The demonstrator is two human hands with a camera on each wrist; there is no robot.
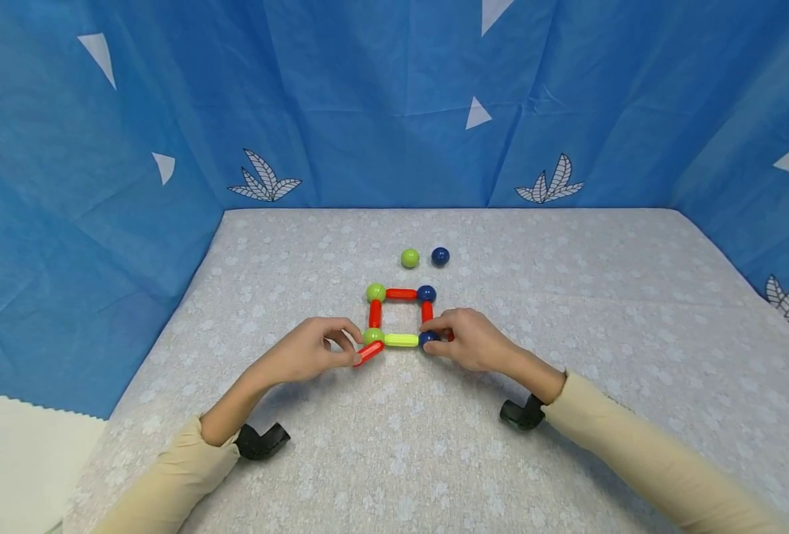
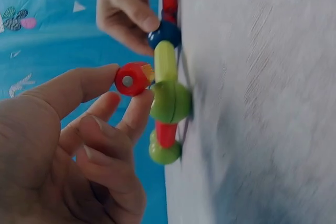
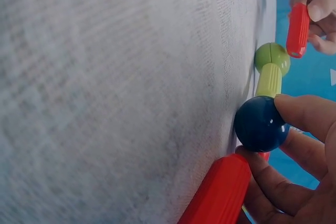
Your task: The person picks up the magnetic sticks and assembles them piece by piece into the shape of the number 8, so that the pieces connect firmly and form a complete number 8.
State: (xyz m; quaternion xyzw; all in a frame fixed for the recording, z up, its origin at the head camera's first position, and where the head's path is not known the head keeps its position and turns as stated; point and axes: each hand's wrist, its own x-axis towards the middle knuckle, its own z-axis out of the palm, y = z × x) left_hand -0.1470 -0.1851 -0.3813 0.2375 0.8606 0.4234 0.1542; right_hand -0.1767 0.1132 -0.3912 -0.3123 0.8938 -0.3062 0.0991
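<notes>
Four rods and four balls form a square on the table: red rods (image 1: 402, 294) at the back and both sides, a yellow-green rod (image 1: 401, 340) in front, green balls (image 1: 376, 292) on the left, blue balls (image 1: 426, 294) on the right. My left hand (image 1: 311, 348) pinches a loose red rod (image 2: 131, 79), tilted above the front left green ball (image 2: 171, 102). My right hand (image 1: 471, 340) grips the front right blue ball (image 3: 261, 124) between thumb and fingers. Another red rod (image 3: 219, 192) lies beside the right fingers, partly hidden by that hand in the head view.
Behind the square, a loose green ball (image 1: 410, 258) and a loose blue ball (image 1: 440, 256) lie on the patterned tablecloth (image 1: 568, 282). A blue curtain (image 1: 381, 104) hangs at the back and sides. Black wrist mounts (image 1: 261, 443) sit under both forearms.
</notes>
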